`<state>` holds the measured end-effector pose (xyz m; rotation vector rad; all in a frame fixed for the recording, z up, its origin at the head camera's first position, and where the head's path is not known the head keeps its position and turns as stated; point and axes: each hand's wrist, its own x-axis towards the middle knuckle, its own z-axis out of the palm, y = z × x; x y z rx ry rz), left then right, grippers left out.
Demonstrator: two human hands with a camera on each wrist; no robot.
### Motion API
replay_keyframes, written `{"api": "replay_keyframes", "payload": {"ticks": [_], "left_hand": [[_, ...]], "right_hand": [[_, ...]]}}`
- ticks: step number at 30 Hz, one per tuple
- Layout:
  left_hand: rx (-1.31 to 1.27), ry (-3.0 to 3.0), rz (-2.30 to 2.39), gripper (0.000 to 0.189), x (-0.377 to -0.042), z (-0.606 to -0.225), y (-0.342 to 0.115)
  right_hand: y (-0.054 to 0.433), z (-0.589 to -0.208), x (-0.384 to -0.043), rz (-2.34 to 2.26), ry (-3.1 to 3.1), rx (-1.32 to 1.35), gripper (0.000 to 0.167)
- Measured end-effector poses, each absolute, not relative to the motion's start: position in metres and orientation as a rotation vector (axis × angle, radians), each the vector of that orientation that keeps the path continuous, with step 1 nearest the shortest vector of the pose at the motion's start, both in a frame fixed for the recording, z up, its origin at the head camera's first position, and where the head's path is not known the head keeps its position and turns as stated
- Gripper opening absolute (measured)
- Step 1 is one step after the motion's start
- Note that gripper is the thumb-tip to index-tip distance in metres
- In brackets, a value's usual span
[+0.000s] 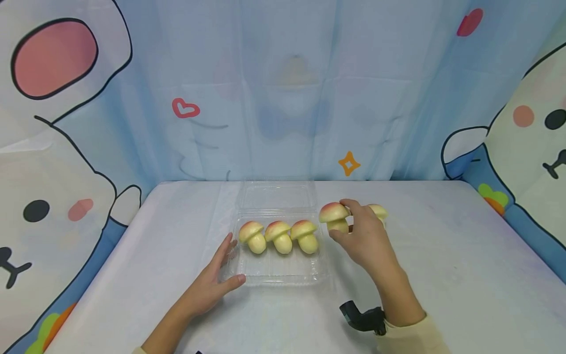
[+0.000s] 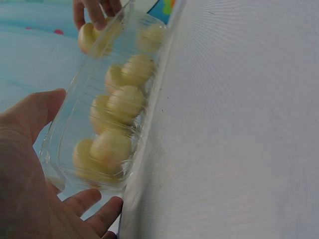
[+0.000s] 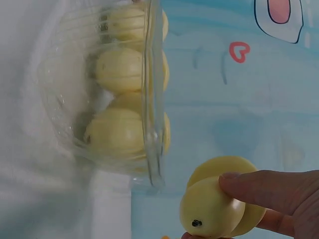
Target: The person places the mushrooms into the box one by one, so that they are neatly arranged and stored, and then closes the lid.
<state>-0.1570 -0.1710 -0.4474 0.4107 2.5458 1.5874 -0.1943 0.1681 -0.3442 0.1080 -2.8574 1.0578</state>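
In the head view a clear plastic box (image 1: 276,271) lies on the table with its lid (image 1: 276,195) folded back. Three yellow toy mushrooms with reddish caps, among them the middle mushroom (image 1: 283,242), sit in a row inside it. My left hand (image 1: 212,285) rests at the box's left side, fingers spread and fairly straight. Just right of the box, my right hand (image 1: 364,236) pinches another mushroom (image 1: 334,214) between thumb and fingers, cap up. The right wrist view shows the held mushroom's pale stem (image 3: 212,206) beside the box wall (image 3: 154,99).
Behind my right hand one more mushroom (image 1: 378,211) stands on the white-covered table (image 1: 442,246), partly hidden. A blue curtain (image 1: 283,123) with cartoon figures hangs along the table's back edge. A black wrist mount (image 1: 362,317) sticks out from the right sleeve.
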Motion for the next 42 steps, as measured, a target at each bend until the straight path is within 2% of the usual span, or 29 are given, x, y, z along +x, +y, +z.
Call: {"api": "replay_keyframes", "payload": {"ticks": [42], "left_hand": [[0.407, 2.538, 1.603, 0.095, -0.158, -0.449, -0.171]], "right_hand": [[0.085, -0.381, -0.172, 0.987, -2.751, 0.477, 0.06]]}}
